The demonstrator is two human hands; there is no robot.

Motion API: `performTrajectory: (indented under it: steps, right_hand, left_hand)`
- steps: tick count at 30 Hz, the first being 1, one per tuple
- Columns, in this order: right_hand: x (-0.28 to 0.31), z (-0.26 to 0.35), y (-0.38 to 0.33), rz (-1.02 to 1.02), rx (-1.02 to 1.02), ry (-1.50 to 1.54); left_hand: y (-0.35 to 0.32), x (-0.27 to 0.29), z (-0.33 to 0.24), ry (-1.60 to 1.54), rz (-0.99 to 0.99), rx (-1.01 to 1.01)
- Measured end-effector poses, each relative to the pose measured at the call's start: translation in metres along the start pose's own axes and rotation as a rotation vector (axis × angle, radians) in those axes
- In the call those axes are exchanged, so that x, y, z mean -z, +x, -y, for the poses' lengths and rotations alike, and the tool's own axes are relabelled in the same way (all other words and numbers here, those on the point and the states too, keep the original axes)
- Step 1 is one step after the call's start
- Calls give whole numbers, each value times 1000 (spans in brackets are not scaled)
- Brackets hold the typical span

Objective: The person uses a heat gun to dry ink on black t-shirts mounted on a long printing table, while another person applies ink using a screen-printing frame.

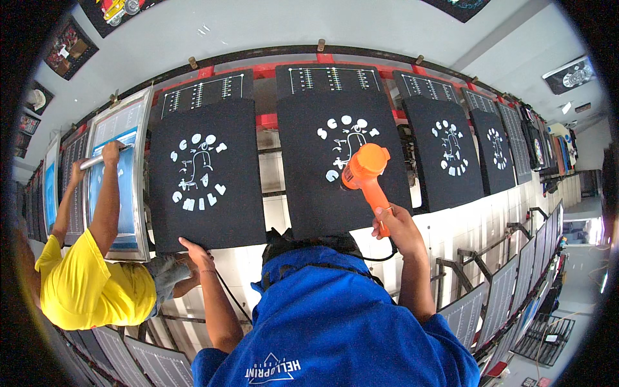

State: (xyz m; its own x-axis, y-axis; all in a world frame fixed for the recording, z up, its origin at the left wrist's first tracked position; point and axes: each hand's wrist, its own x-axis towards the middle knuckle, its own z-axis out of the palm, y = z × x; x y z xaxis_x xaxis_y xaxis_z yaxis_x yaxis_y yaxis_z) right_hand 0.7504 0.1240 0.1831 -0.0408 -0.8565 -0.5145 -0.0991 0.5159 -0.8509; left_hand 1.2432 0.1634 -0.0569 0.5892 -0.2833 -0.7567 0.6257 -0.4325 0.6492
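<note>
Our right hand (396,222) is clamped around the handle of a bright orange plastic heat gun (365,171), its nozzle held over the white circular print on the middle black fabric panel (342,155). Our left hand (196,253) rests with loose, unclenched fingers on the near edge of the neighbouring black printed panel (206,174), holding nothing. Further left, a co-worker in a yellow shirt (90,284) presses a squeegee (103,158) over a blue framed screen (119,174).
</note>
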Motion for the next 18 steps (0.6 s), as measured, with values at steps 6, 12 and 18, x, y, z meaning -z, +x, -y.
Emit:
performTrajectory:
  steps: [6,12,18]
  right_hand:
    - [1,-3,8,9,46,20]
    - [9,6,3,74,-31,8]
    - [12,0,4,74,-16,15]
  left_hand:
    - [4,0,0,57,-37,42]
    - [15,8,6,-74,135,-55]
    - [12,11,7,-33,204,-60]
